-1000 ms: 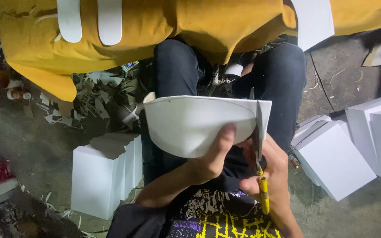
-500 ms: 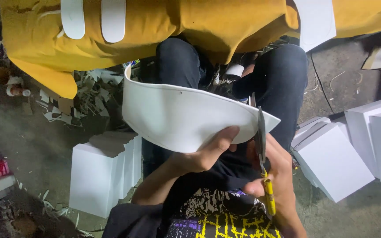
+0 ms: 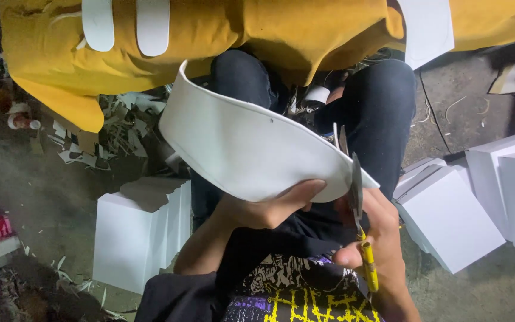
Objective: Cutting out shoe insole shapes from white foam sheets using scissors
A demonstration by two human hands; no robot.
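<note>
My left hand (image 3: 269,209) grips the near edge of a curved white sheet piece (image 3: 245,149), thumb on top, holding it over my lap. In my right hand (image 3: 377,250) are yellow-handled scissors (image 3: 356,203), whose dark blades sit at the sheet's right tip, slightly apart. Dark trousers (image 3: 382,107) show behind the sheet.
A yellow cloth (image 3: 269,36) with white strips (image 3: 126,24) lies across the top. A stack of white sheets (image 3: 138,232) stands at the left, more white stacks (image 3: 454,214) at the right. Paper scraps (image 3: 114,125) litter the grey floor.
The white sheet has turned and slid left, now stretching further toward the upper left. The scissors have stayed at its right end, working along the edge.
</note>
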